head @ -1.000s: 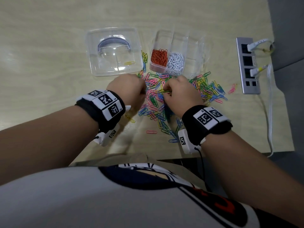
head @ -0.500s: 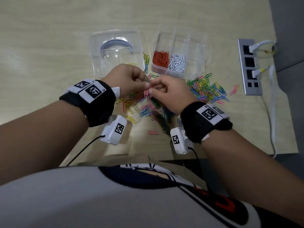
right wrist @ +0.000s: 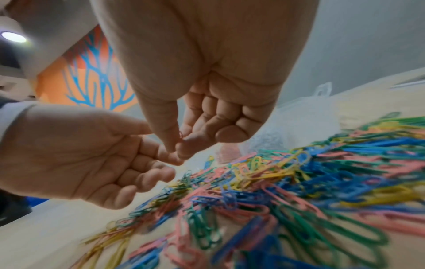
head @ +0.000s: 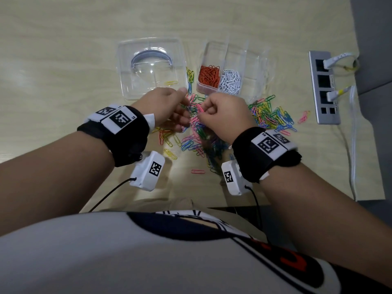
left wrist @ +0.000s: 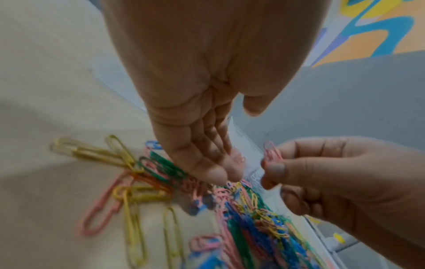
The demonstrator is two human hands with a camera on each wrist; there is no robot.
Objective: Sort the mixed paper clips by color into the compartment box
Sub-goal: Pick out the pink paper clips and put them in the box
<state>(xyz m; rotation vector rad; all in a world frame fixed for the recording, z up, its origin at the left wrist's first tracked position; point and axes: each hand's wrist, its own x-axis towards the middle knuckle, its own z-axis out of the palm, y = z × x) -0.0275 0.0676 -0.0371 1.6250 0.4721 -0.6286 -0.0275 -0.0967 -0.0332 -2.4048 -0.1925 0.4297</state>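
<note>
A mixed pile of coloured paper clips [head: 201, 136] lies on the table in front of the clear compartment box [head: 252, 66]. The box's two near compartments hold orange clips [head: 209, 76] and white clips [head: 230, 81]. My right hand [head: 220, 115] hovers over the pile and pinches a pink paper clip [head: 199, 108] between thumb and forefinger; the left wrist view shows the same pink paper clip [left wrist: 271, 151] standing up from that pinch. Just to its left, my left hand [head: 167, 107] is held palm inward. Its fingers [right wrist: 149, 163] are relaxed and hold nothing.
The box's clear lid [head: 151, 66] lies left of the box with one yellow clip [head: 171, 82] on it. A grey power strip [head: 323, 88] with white plugs and a cable sits at the right. Stray clips [head: 304, 116] lie beside the pile.
Both hands have lifted off the pile and come together. The right hand picked up a pink clip, and the left hand, which touched it half a second ago, has drawn slightly away.
</note>
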